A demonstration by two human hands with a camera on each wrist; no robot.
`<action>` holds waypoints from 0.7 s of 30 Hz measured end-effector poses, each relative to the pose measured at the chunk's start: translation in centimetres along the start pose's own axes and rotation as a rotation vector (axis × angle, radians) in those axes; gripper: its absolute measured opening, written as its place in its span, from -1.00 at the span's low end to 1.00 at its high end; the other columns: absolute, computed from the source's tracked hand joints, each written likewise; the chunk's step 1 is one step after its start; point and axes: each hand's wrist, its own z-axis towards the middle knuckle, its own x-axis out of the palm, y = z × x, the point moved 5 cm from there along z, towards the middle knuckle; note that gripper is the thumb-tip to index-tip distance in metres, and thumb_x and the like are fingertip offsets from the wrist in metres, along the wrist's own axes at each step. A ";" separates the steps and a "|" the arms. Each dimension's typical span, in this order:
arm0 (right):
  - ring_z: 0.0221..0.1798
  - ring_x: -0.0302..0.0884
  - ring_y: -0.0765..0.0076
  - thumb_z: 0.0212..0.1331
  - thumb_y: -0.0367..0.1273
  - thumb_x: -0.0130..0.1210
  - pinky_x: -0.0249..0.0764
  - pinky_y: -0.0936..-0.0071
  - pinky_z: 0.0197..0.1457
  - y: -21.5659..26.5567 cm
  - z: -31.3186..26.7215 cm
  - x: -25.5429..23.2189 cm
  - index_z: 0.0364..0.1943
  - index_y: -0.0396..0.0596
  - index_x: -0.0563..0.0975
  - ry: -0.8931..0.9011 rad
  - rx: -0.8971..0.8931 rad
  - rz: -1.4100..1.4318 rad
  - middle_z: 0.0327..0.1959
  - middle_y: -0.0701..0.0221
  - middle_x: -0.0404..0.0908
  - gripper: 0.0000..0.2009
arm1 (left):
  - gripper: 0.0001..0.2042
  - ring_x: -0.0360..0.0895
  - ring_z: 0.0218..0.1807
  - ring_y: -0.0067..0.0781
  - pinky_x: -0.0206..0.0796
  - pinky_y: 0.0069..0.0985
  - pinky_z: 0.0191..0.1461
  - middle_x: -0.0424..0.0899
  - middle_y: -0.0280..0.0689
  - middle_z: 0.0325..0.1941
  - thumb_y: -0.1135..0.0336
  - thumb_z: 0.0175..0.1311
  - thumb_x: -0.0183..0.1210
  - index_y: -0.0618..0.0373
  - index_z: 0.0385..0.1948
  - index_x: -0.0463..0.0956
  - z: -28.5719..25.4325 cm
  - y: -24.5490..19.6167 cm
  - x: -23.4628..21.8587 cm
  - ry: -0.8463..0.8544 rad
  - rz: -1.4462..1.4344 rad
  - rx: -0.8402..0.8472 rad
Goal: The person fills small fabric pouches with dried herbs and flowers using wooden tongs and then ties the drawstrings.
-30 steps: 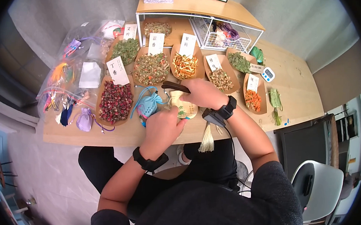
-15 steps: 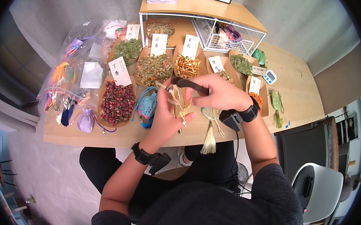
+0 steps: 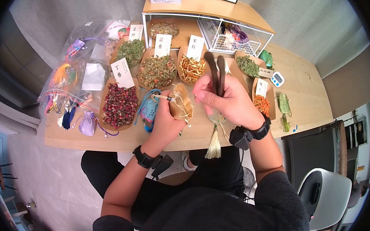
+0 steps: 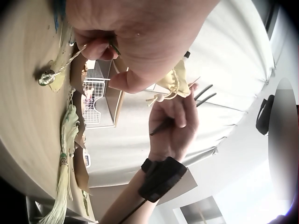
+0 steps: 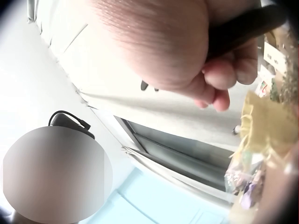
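A small yellow drawstring pouch is held up by the left hand, whose fingers and thumb grip its left side and base; its mouth looks spread. Just right of it, the right hand grips dark brown tongs in its curled fingers, their ends pointing up and away from the pouch. Between the tongs' hand and the pouch there is a gap. In the right wrist view the pouch hangs beyond the fingertips. A light blue pouch lies behind the left hand.
Paper trays of dried petals, leaves and orange pieces stand around the hands with labels. A pale tassel lies at the front edge, a purple pouch at the left, a white timer at the right, a shelf behind.
The yellow pouch was lifted from the table and its mouth spread. The right hand has moved right, off the pouch, and the tongs have swung from sideways to upward.
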 end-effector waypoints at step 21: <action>-0.03 0.67 0.38 0.28 -0.66 0.20 0.66 0.41 0.10 -4.5 1.0 0.8 -0.19 -0.12 0.56 -0.013 0.151 0.895 -0.06 0.36 0.62 -0.84 | -0.34 0.52 0.08 -0.49 0.45 -0.51 0.11 0.39 -0.31 0.13 0.69 0.14 0.36 0.07 0.22 0.17 0.2 -2.1 -0.3 -0.039 0.118 0.243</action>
